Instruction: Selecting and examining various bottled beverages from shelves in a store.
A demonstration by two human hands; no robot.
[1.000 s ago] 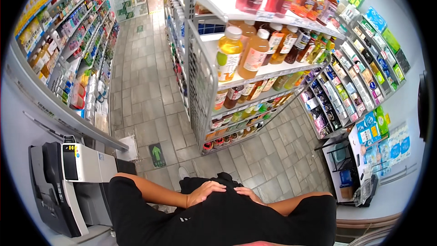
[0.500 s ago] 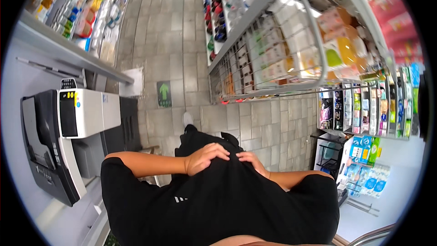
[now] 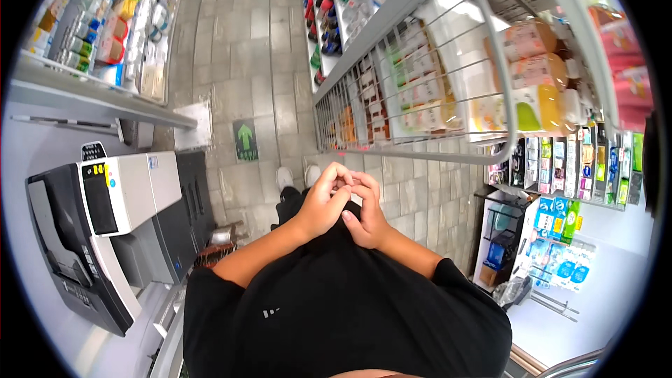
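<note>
- Raising the left hand and right hand from the front of the black shirt after resting them there apart half a second ago, and bringing them together at the fingers.
- Bringing a second pale shoe into view near the first, ahead of the black trousers.
- Curling the left fingers loosely toward the right ones, touching at the tips.
- Bending the right fingers to meet them, with the right thumb lying lower, near the left thumb.
- Being unable to tell about any small thing pinched between the fingers.
- Wearing the shirt just below both hands, across the lower middle of the view; being unable to tell about contact between cloth and wrists.
- Standing on a grey tiled floor, near a green arrow sign beyond the shoes and to the left.
- Having a white-and-black copier on the left, and packaged goods on shelving farther off.
- Facing a wire-sided rack ahead and to the right, bearing a yellow bottle and amber bottles.
- Having blue-and-white packs well apart on the right.
</note>
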